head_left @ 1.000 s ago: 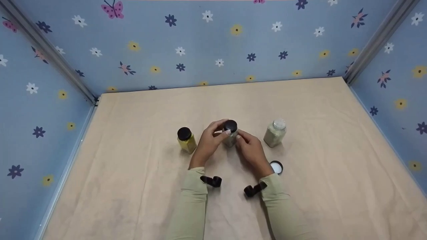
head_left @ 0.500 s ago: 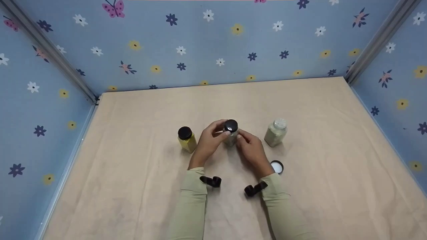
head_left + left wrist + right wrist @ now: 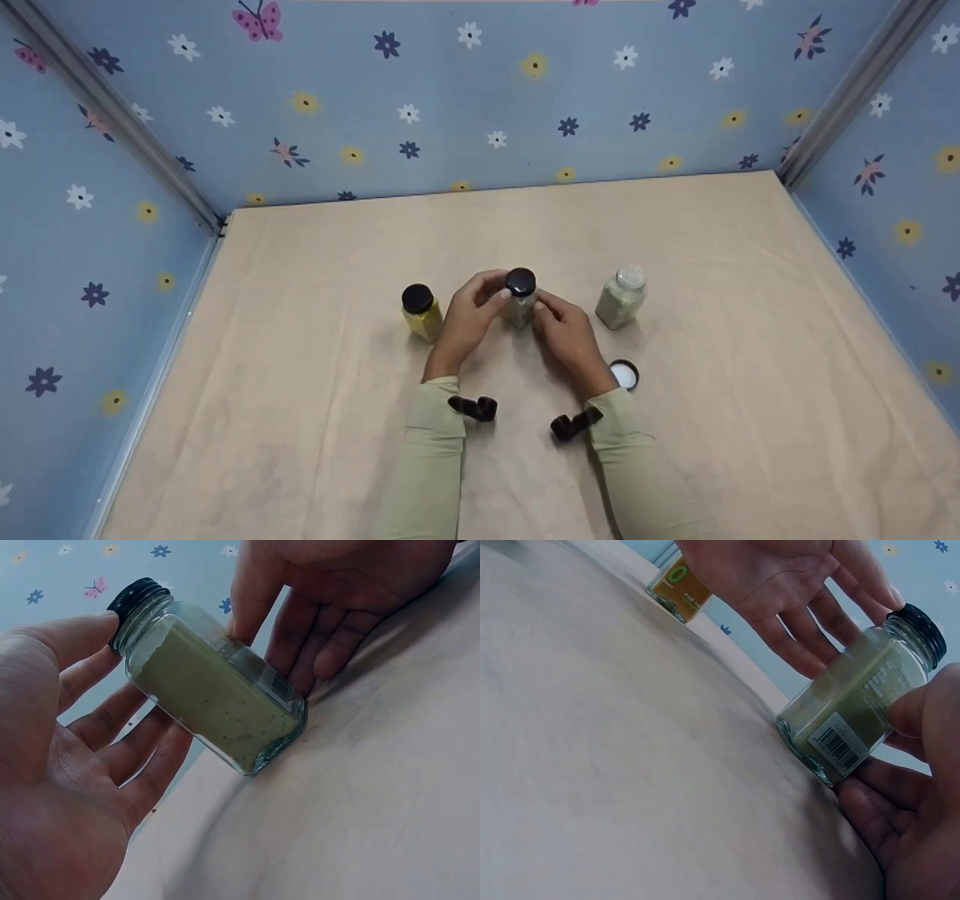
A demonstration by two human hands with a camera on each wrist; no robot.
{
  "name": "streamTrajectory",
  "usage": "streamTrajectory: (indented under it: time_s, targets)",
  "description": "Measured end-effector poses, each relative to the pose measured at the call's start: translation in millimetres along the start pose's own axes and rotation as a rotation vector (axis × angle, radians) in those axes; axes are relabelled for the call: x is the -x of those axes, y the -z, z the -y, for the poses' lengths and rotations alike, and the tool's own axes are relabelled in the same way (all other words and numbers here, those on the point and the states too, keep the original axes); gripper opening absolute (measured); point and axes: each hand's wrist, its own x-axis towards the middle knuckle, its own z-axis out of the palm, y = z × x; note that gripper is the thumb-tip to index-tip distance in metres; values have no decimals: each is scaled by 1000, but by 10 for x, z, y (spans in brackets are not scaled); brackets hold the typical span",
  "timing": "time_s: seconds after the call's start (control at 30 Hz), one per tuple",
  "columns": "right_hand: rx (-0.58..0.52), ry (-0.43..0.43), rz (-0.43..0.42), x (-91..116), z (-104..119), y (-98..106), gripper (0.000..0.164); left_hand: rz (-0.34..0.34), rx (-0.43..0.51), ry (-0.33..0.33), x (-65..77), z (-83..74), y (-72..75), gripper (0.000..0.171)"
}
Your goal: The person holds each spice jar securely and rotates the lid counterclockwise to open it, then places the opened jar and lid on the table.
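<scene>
A glass spice jar of green powder stands between both hands, its black screw cap on top. My left hand pinches the cap's edge with thumb and forefinger, while its other fingers spread beside the glass. My right hand holds the jar's body, thumb on one face and fingers behind. A barcode label shows low on the glass in the right wrist view. To the left stands a capped jar of yellow powder. At the right is a jar of pale green powder with a whitish top.
A loose black lid, white inside up, lies beside my right wrist. Beige cloth covers the table. Blue flowered panels close off the back and both sides.
My left thumb has slid from over the cap's near edge to its left side. The jar stays in place, with my right hand still on it.
</scene>
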Motion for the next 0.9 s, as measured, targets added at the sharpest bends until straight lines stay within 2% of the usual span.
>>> streamTrajectory:
  time_s: [0.37, 0.57, 0.83, 0.9]
  targets:
    - [-3, -2, -3, 7, 9, -3, 38, -25, -5, 32, 0, -4, -4, 28]
    - [0, -17, -1, 12, 14, -3, 38, -39, -21, 22, -4, -9, -12, 26]
    - [-4, -43, 5, 8, 24, -5, 39, -43, -21, 32, -5, -9, -19, 30]
    - [-4, -45, 8, 7, 20, -5, 39, -39, -16, 28, 19, -101, -25, 30]
